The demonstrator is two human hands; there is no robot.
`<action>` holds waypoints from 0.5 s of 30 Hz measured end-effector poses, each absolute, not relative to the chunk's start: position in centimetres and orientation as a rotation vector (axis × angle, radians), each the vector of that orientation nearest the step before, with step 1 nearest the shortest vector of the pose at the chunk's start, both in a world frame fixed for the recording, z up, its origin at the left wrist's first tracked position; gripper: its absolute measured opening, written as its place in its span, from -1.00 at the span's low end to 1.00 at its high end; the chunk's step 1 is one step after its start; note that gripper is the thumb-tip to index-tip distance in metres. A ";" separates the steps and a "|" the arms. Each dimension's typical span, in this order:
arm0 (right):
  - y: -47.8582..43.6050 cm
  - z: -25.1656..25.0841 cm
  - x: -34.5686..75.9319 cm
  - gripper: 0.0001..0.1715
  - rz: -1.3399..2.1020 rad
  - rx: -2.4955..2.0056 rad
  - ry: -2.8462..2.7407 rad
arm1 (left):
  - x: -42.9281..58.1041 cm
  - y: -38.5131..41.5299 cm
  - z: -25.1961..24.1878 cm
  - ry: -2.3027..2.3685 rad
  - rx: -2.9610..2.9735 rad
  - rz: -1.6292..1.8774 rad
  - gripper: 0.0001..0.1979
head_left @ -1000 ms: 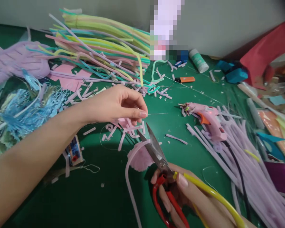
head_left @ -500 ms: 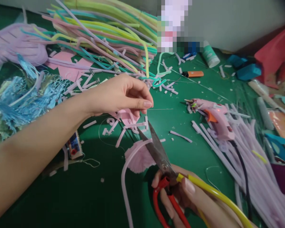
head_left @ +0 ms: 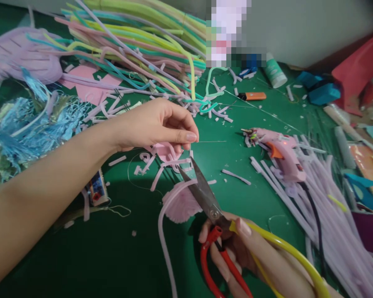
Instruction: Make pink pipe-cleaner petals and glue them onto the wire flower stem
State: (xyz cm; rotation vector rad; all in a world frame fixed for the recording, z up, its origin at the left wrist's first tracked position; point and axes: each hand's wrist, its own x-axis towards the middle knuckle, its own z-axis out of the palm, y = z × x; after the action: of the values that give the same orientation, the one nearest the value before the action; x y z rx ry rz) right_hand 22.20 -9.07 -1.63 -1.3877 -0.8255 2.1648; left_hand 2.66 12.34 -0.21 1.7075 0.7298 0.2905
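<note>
My left hand [head_left: 170, 128] is closed in a pinch, with a thin pale strand [head_left: 213, 141], wire or thread, running right from its fingertips. My right hand [head_left: 251, 252] grips scissors [head_left: 214, 213] with one red and one yellow handle. Their blades stand apart and point up toward the left fingertips, the tips beside small lilac pipe cleaner pieces [head_left: 177, 162]. Beneath the blades lies a ruffled lilac piece [head_left: 183, 203]. A long lilac pipe cleaner [head_left: 164, 240] curves over it and passes by the blades; whether they touch is unclear.
A pink glue gun [head_left: 282, 151] rests on lilac pipe cleaners [head_left: 332, 215] at the right. Bundled coloured pipe cleaners [head_left: 136, 41] lie at the back. Blue tassels [head_left: 43, 128] are at the left. An orange lighter [head_left: 253, 96] and a green-white tube [head_left: 275, 70] lie farther back.
The scissors have shifted slightly up and left, and their blades still stand apart. My left hand keeps its pinch almost in place.
</note>
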 end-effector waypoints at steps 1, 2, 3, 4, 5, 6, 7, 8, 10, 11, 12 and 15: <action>-8.9 -1.6 22.2 -0.31 2.172 -1.372 -0.828 | 2.7 12.3 -0.2 0.727 1.711 0.287 -0.87; -8.8 -1.5 22.1 -0.31 2.179 -1.356 -0.835 | 2.7 12.3 -0.2 0.725 1.712 0.282 -0.87; -8.7 -1.4 22.1 -0.31 2.184 -1.345 -0.843 | 2.7 12.3 -0.2 0.724 1.710 0.275 -0.86; -8.6 -1.3 22.0 -0.31 2.182 -1.344 -0.855 | 2.8 12.3 -0.3 0.725 1.706 0.269 -0.86; -8.5 -1.2 21.9 -0.32 2.180 -1.349 -0.875 | 2.8 12.3 -0.3 0.728 1.702 0.261 -0.86; -8.4 -1.0 21.9 -0.32 2.176 -1.352 -0.901 | 2.8 12.4 -0.2 0.731 1.699 0.253 -0.86; -8.3 -0.9 21.8 -0.33 2.169 -1.354 -0.921 | 2.8 12.4 -0.2 0.734 1.698 0.245 -0.86; -8.2 -0.8 21.8 -0.34 2.171 -1.361 -0.923 | 2.8 12.4 -0.2 0.735 1.698 0.238 -0.86; -8.2 -0.6 21.7 -0.36 2.184 -1.395 -0.890 | 2.7 12.5 -0.3 0.732 1.698 0.231 -0.85; -8.3 -0.6 21.7 -0.36 2.197 -1.411 -0.860 | 2.7 12.5 -0.3 0.731 1.699 0.231 -0.85; -8.4 -0.6 21.7 -0.37 2.207 -1.426 -0.829 | 2.6 12.5 -0.3 0.729 1.700 0.230 -0.85; -8.7 -0.6 21.7 -0.37 2.222 -1.443 -0.783 | 2.6 12.5 -0.4 0.721 1.703 0.216 -0.85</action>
State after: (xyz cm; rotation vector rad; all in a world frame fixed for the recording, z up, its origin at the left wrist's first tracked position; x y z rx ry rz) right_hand 21.66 -8.66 -0.64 -1.4428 -0.7828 2.2217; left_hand 2.58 12.55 -0.38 1.7029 0.7215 0.2160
